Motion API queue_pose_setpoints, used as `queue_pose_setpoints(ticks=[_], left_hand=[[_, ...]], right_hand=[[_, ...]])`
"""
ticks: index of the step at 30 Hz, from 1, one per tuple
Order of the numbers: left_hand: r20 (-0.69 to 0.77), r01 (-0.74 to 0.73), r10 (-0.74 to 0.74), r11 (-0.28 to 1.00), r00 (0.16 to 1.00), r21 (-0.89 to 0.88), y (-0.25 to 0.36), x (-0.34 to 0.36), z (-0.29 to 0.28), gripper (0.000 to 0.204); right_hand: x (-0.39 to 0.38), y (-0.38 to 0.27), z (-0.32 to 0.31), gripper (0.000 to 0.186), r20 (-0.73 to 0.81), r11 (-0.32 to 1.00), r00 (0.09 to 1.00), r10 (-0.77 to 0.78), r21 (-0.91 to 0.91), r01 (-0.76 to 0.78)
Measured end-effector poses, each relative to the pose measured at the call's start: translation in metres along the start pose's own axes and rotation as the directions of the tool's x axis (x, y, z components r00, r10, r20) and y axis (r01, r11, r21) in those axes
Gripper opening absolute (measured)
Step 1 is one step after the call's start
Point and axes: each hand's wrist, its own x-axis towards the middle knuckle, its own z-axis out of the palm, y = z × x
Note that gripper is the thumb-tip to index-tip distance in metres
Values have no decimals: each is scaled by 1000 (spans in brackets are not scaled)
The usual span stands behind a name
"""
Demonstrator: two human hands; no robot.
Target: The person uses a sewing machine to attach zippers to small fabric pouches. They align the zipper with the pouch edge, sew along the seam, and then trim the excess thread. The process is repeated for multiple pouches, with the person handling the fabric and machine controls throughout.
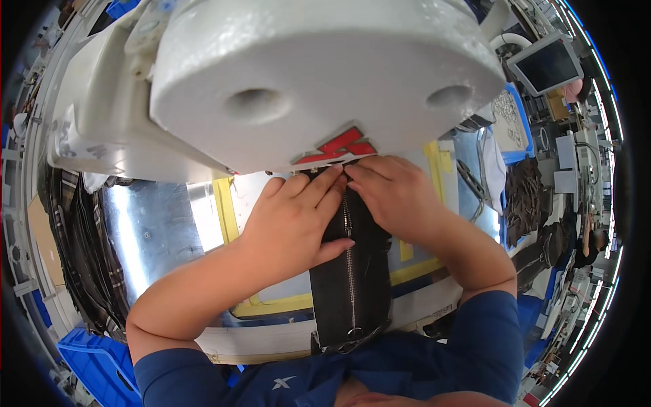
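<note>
Left hand (288,217) and right hand (397,197) slant inward on fabric (369,271).

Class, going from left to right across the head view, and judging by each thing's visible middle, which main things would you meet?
Stack of dark and plaid cloth, bare left hand, black fabric strip with a silver metal zipper, bare right hand, crumpled dark-brown fabric pile.

Dark-blue shirt (400,359), short sleeves (488,332), small white crossed-stroke emblem (283,382) on front; hands (291,214) bare.
</note>
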Motion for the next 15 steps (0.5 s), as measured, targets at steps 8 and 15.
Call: queue_pose_setpoints(ticks=[8, 15], left_hand=[[-52, 11, -18, 990, 998, -140, -4, 2, 1, 84], [-78, -7, -5, 987, 997, -161, -8, 0, 3, 76]], right_hand=[[-1, 1, -2, 35, 40, 1000, 999, -2, -17, 3], [10, 0, -8, 25, 80, 999, 997, 17, -36, -15]])
